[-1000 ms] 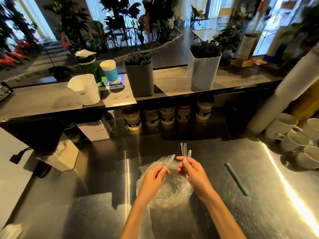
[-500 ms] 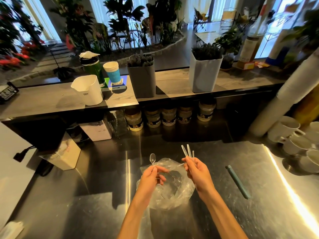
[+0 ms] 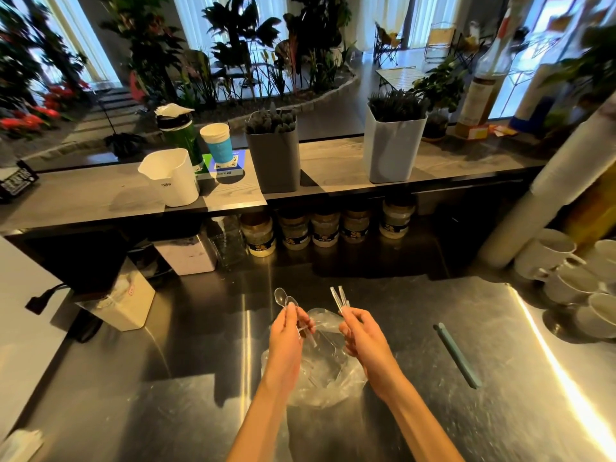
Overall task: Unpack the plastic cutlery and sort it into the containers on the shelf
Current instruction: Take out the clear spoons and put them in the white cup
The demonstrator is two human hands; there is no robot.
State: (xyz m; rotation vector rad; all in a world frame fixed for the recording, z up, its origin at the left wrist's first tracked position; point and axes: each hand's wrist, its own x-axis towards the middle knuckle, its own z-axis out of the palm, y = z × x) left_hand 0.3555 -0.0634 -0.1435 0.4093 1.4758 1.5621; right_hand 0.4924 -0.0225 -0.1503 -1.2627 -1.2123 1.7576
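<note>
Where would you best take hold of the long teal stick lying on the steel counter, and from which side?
Judging by its pose, pinch the long teal stick near its middle, from above, fingers across its narrow width. It lies flat and diagonal on the steel counter, apart from the clear plastic bag. It lies on the right hand's side.

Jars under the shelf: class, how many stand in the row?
5 jars show: first at the left, second, third, fourth, fifth at the right, all beneath the shelf. More may be hidden in the shadow.
</note>
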